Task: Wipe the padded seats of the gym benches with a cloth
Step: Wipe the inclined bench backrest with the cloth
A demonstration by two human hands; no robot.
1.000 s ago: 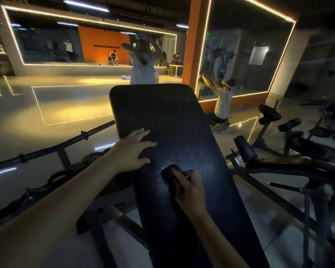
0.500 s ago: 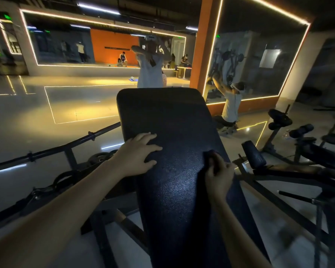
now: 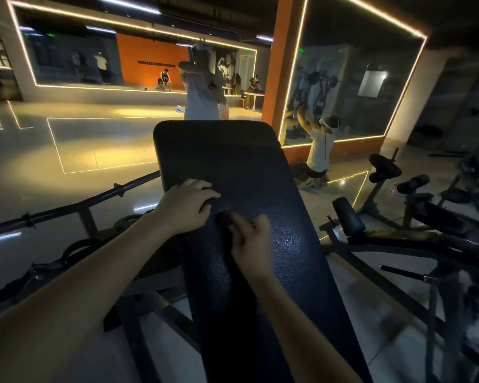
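On the bench pad (image 3: 233, 161), right hand (image 3: 250, 240) clutches cloth (image 3: 222, 217) beside relaxed left hand (image 3: 186, 211).

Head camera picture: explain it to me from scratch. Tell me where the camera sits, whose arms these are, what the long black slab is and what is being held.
There is no machine here. A person wears one wide-angle camera on the head, looking forward and down, so the two bare arms are the wearer's own. The long black slab is the padded seat of a gym bench, running away from the camera. The left hand rests on its left edge, holding nothing. The right hand presses a dark cloth against the pad. It is blurred, so how its fingers lie is unclear. A metal bar runs along the left, and other gym equipment stands to the right.
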